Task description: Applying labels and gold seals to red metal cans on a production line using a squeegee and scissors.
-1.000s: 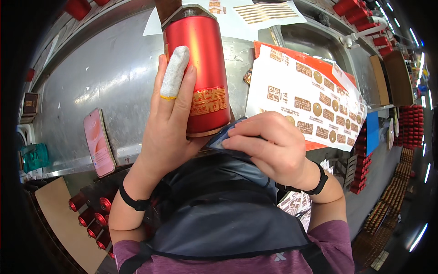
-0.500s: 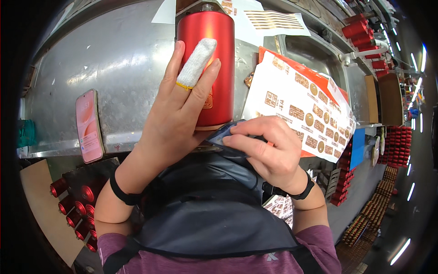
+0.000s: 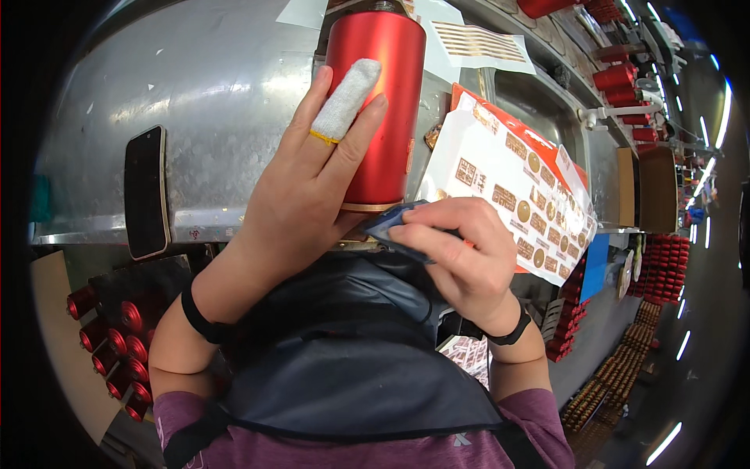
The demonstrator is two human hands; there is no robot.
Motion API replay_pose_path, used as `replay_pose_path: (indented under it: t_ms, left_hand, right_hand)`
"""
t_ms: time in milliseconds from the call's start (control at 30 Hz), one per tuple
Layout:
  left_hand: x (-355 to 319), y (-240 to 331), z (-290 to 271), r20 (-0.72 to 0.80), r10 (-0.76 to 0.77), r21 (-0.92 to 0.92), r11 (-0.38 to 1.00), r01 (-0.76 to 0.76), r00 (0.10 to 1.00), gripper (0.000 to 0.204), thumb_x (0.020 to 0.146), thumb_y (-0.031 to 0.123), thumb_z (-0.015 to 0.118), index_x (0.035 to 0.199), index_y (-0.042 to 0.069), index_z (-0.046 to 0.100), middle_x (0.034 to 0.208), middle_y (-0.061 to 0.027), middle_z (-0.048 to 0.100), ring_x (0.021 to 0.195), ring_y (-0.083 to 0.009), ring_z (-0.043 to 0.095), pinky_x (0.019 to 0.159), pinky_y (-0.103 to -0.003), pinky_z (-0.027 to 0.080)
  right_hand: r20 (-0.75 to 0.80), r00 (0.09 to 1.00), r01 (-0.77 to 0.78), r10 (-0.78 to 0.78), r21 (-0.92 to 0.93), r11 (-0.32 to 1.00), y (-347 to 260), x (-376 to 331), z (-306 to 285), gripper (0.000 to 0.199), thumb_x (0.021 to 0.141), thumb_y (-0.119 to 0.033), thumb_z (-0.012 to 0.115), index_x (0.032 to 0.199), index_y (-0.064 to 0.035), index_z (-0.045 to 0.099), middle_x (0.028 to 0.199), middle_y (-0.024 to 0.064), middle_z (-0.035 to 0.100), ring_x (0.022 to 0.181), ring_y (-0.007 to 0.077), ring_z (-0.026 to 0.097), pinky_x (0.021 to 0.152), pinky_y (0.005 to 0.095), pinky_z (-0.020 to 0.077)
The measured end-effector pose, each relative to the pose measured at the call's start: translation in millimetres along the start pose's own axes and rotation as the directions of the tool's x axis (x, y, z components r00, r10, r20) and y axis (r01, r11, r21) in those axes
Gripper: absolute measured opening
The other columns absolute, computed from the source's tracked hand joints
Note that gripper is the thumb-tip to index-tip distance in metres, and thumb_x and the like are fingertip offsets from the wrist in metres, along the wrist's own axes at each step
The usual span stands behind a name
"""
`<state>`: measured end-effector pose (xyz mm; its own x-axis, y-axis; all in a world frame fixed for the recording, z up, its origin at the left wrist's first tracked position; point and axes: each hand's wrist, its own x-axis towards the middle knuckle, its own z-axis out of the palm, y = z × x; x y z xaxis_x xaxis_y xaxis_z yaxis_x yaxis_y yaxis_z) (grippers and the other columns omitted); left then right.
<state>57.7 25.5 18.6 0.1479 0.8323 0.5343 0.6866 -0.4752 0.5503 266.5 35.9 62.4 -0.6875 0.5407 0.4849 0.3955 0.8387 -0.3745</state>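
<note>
Item 1, nearest: a dark grey apron (image 3: 351, 367) is worn over a purple top, filling the lower middle of the view.

Item 2: the right hand (image 3: 461, 262), curled nearly closed, is pinched on a small dark blue-grey piece (image 3: 394, 228) (what kind of thing it is cannot be told) at the base of the can.

Item 3: the left hand (image 3: 312, 195), fingers spread, is wrapped round the lower side of a tall red cylindrical can (image 3: 379, 109); one finger is covered by a white cloth sleeve (image 3: 344, 102). The can is held upright over the metal worktop (image 3: 195, 102). It is judged rigid and smooth, likely slippery, and best gripped round the mid-body as it is.

Item 4: a sheet of brown and gold stickers (image 3: 516, 195) lies just right of the can; a phone (image 3: 146, 191) lies to the left.

Item 5, farthest: red cans are racked at lower left (image 3: 109, 344).

Change noted: against half a second earlier, the can is seen larger and higher, and the right hand sits closer to its base.
</note>
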Motion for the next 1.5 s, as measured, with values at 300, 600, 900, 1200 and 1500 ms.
replay_pose_path:
  t_ms: [300,600,900,1200,1500]
  left_hand:
    - [-1.3,-7.3,3.5,-0.035,0.026,-0.041,0.999,-0.028,0.999,0.090,0.064,0.016,0.081,0.143,0.001,0.039,0.150,-0.0185,0.035,0.135,-0.0453,0.035,0.108,-0.047,0.038]
    - [-20.4,-18.5,-1.3,0.081,-0.213,-0.250,0.941,0.227,0.974,0.096,0.069,0.024,0.082,0.146,-0.002,0.031,0.146,-0.0260,0.036,0.133,-0.0415,0.041,0.106,-0.043,0.039]
    - [-1.5,-4.7,5.2,0.016,0.050,0.001,0.999,-0.050,0.999,0.084,0.065,0.013,0.080,0.141,0.004,0.044,0.152,-0.0163,0.033,0.141,-0.0405,0.030,0.113,-0.048,0.031]
    - [-15.5,-11.8,-2.0,-0.011,-0.127,-0.244,0.962,0.121,0.992,0.091,0.068,0.015,0.081,0.146,0.004,0.035,0.149,-0.0190,0.037,0.138,-0.0416,0.034,0.108,-0.046,0.038]
    - [-5.8,-11.8,7.1,-0.068,0.020,-0.017,1.000,-0.022,0.997,0.098,0.065,0.021,0.085,0.146,0.003,0.034,0.147,-0.0173,0.039,0.135,-0.0408,0.038,0.107,-0.043,0.039]
  right_hand:
    - [-0.035,0.999,-0.008,0.008,-0.014,1.000,-1.7,-1.2,-0.6,0.028,0.065,-0.007,0.074,0.093,-0.0096,0.074,0.088,0.0055,0.066,0.078,0.0208,0.063,0.063,0.0303,0.0495]
    - [0.058,0.990,-0.128,0.132,-0.066,0.990,-2.2,-6.7,0.2,0.028,0.065,-0.004,0.073,0.092,-0.0100,0.074,0.087,0.0034,0.065,0.078,0.0210,0.063,0.064,0.0316,0.0497]
    - [0.088,0.996,0.024,-0.017,-0.080,0.996,-16.4,7.2,-1.7,0.026,0.068,-0.003,0.071,0.093,-0.0084,0.073,0.091,0.0072,0.067,0.083,0.0247,0.065,0.071,0.0328,0.0514]
    - [0.046,0.992,-0.116,0.117,-0.038,0.993,2.4,-3.8,-4.2,0.029,0.066,-0.003,0.070,0.094,-0.0104,0.074,0.087,0.0043,0.066,0.081,0.0213,0.063,0.065,0.0311,0.0496]
    - [-0.006,1.000,-0.013,0.013,0.001,1.000,-1.5,-1.9,4.9,0.032,0.063,0.001,0.071,0.094,-0.0074,0.073,0.089,0.0059,0.066,0.081,0.0230,0.063,0.069,0.0328,0.0504]
